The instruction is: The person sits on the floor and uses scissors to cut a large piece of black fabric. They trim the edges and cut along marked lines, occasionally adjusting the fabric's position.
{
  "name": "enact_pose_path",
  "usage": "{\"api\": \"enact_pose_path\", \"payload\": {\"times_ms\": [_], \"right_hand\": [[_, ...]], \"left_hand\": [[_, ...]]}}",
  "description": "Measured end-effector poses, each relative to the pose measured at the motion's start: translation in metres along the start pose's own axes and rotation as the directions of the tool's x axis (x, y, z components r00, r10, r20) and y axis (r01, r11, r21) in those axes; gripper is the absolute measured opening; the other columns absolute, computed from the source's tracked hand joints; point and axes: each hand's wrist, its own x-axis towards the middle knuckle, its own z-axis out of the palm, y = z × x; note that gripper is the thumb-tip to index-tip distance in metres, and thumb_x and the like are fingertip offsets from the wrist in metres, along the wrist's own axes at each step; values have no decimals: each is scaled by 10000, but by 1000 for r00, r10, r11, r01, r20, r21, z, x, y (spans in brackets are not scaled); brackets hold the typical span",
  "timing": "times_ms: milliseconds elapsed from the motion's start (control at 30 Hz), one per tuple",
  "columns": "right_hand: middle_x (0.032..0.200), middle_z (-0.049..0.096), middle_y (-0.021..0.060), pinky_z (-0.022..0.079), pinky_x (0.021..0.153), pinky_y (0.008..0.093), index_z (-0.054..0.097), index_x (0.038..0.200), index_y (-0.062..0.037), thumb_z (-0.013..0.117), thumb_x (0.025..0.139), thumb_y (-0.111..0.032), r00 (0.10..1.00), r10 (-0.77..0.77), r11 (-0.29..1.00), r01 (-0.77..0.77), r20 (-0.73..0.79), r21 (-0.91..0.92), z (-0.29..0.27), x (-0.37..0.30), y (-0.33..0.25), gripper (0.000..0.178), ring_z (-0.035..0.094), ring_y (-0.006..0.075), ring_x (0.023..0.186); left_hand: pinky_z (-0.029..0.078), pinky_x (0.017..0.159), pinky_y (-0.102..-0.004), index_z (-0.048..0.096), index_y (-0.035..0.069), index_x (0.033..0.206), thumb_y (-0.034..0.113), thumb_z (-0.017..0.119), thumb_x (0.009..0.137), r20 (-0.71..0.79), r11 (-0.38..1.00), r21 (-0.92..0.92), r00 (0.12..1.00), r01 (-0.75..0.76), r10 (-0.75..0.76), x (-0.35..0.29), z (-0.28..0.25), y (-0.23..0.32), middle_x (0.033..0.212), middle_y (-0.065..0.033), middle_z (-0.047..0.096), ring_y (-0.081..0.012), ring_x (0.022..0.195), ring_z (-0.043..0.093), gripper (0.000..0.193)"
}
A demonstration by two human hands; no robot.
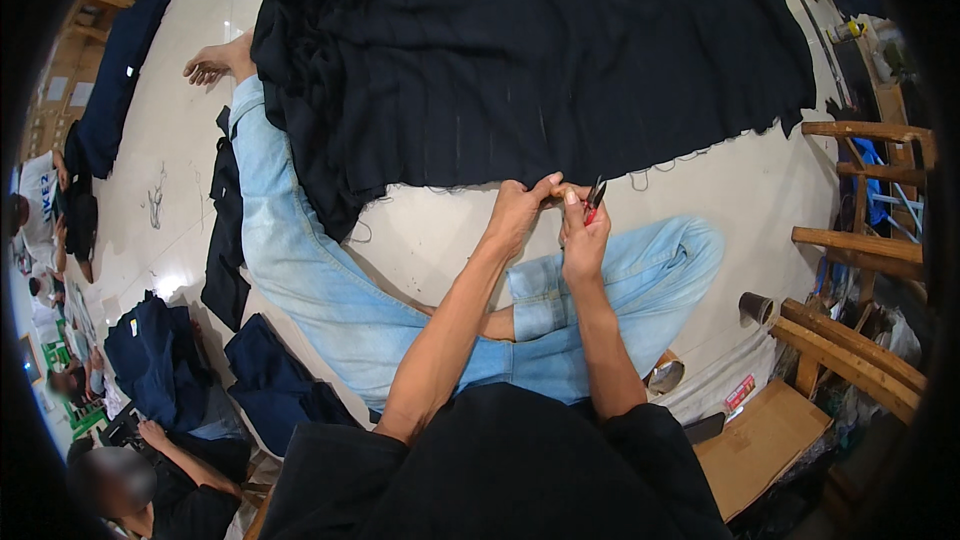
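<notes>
A large black cloth (560,50) lies spread over the floor in front of me, with loose threads hanging from its frayed near edge. At that edge my left hand (515,212) is closed, its fingertips pinched together by the cloth's border. Whether it grips the cloth itself or a thread is too small to make out. Just to its right, my right hand (583,230) is closed around small thread snips (594,202) with dark blades and a red handle. The blades point up and away, beside the cloth's edge. Both hands nearly touch at the fingertips.
My jeans-clad legs (300,230) frame the working spot. Folded dark garments (160,355) lie at the left, near a seated person (190,465). Along the right stand wooden frames (860,250), a brown cup (756,308) and a flat cardboard piece (765,445).
</notes>
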Motion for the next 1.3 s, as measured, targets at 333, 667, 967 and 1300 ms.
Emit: {"api": "enact_pose_path", "payload": {"times_ms": [333,667,967,1300], "right_hand": [[580,420,-84,217,408,214,642,914,-13,577,1008,-182,966,252,962,-256,54,96,-19,-10,-4,203,278,8,446],[670,547,-4,241,436,211,612,904,-8,582,999,-138,872,472,868,-486,131,105,-73,-148,-91,164,305,7,467],[770,664,29,481,714,249,687,976,37,696,935,-211,885,416,834,-279,211,-476,-133,-146,-93,252,595,113,726],[682,664,125,457,580,324,709,912,32,679,930,-288,989,65,758,38,133,-651,-7,6,-37,322,605,169,627]], "left_hand": [[576,619,-280,655,-95,880,249,729,911,-226,1000,-14,974,11,-14,4,12,-3,817,-78,615,-178,658,674,353],[609,649,-310,628,-135,855,274,704,928,-323,996,-68,946,-65,39,10,18,-22,873,-135,642,-201,737,689,422],[625,778,-319,669,-108,907,272,688,942,-197,977,-183,978,-106,69,-3,13,-12,909,-129,683,-189,802,687,383],[552,745,-290,694,-43,855,292,740,905,14,966,-258,1000,2,1,1,-7,-17,832,-82,694,-146,756,655,341]]}}
